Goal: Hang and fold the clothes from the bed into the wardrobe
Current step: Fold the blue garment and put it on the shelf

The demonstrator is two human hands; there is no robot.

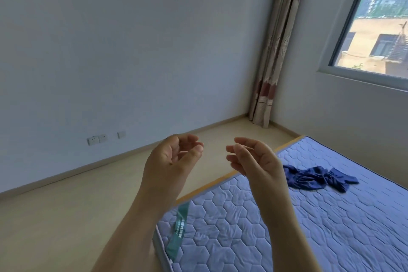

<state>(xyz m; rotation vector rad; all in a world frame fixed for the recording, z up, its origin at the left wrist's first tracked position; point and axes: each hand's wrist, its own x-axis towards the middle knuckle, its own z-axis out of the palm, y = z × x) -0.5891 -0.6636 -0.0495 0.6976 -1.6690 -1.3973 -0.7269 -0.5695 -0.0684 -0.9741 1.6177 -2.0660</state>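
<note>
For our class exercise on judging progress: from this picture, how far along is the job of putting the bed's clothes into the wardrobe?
Done: nothing this view can confirm. In hand: nothing; the left hand and right hand are raised, loosely curled and empty. Left: one crumpled blue garment lies on the mattress, apart from both hands.

bare mattress [309, 216], crumpled blue garment [318, 178]

**Blues on the bed, beige beyond**

The bed [309, 227] is pale blue, quilted in hexagons and trimmed orange-tan. A teal band [178, 227] crosses its near left corner. The garment [313, 178] toward its far edge is dark blue. The curtain [276, 51] is beige with dark red bands.
</note>
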